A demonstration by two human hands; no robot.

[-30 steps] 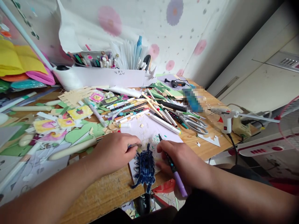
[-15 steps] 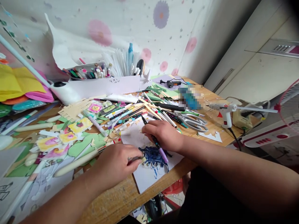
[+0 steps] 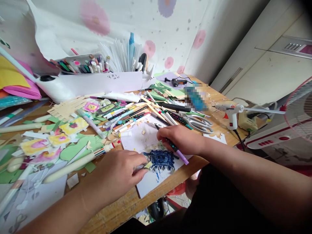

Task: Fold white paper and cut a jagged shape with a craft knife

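Note:
My left hand [image 3: 122, 169] is closed in a pinch at the left edge of a dark blue, rough-edged cutout [image 3: 162, 159]. Between its thumb and fingers is a small piece with a pale yellow end [image 3: 148, 165]; its kind is unclear. My right hand [image 3: 179, 139] grips a slim marker [image 3: 181, 156] with a black dotted barrel and a purple end, tilted above the cutout's right side. The cutout lies on a white sheet [image 3: 146, 190] with blue smears and scattered specks, near the table's front edge. A short white cap-like piece [image 3: 125, 134] rests at the sheet's far left.
Several pens and markers [image 3: 136, 112] lie heaped beyond the sheet, with scissors [image 3: 198, 123] to their right. A white glue gun [image 3: 230, 113] stands at the right, near a fan [image 3: 299, 110]. Painted paper flowers [image 3: 73, 126] and green scraps spread leftward. A white pen box [image 3: 104, 83] stands behind.
My right hand and the marker have moved slightly right, away from the cutout, uncovering more of it. My left hand keeps its pinch beside it. The camera view has shifted a little.

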